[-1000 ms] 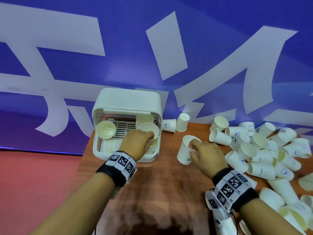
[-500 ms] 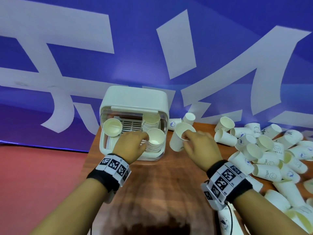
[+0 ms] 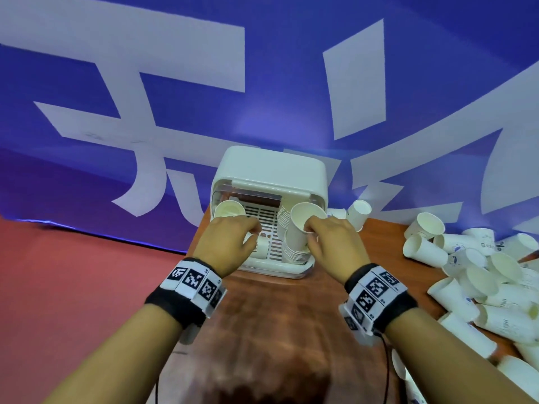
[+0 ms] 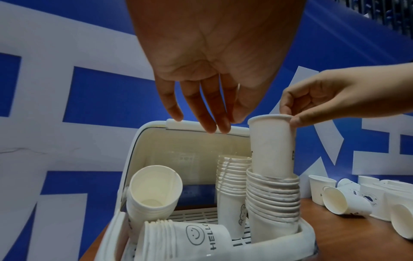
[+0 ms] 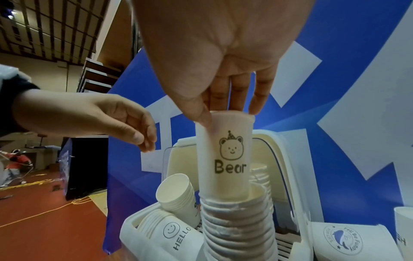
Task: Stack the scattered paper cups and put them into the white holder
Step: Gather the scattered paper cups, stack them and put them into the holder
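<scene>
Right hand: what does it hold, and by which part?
The right hand pinches the Bear paper cup by its top rim.

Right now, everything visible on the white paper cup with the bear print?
The white paper cup with the bear print stands upright, mouth up, its base partly nested in the tall stack of white cups inside the white plastic holder. A party-hatted bear face and "Bear" are printed on it. The right hand pinches its rolled rim.
</scene>
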`<state>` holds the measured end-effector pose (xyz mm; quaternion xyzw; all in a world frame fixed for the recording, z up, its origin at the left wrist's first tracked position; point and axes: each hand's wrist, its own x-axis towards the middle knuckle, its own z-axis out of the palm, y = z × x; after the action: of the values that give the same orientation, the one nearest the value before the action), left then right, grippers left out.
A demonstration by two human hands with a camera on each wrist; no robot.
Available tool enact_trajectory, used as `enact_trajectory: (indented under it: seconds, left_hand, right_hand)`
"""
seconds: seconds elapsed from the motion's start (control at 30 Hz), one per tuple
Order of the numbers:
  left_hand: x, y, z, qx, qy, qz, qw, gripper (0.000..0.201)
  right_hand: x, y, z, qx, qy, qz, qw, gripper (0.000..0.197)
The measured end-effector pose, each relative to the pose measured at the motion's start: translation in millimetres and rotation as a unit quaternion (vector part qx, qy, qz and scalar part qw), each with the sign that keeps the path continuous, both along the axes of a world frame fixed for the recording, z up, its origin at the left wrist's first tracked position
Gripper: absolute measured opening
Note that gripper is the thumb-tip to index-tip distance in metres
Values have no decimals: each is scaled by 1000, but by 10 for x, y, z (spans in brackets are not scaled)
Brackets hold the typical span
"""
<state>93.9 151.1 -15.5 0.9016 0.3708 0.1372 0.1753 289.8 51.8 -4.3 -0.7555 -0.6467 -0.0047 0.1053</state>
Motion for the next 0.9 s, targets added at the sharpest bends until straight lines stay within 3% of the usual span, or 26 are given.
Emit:
enact_trajectory:
  seconds: [0.27, 0.47, 0.77, 0.9]
  left_hand:
    - [1, 33, -39, -13, 5, 3, 1000, 16]
    - [78, 42, -59, -22, 10, -3, 1000, 19]
    - [239, 137, -189, -47, 43, -9, 998, 24]
    - [444, 222, -349, -48, 67, -34, 996, 39]
  right_hand:
    - [46, 40, -76, -21, -5, 0, 1000, 5]
    - [111, 11, -219, -88, 29, 5, 996, 22]
    - [211, -30, -307, -44, 62, -20, 997, 24]
    - [188, -50, -422, -31, 64, -15, 997, 26]
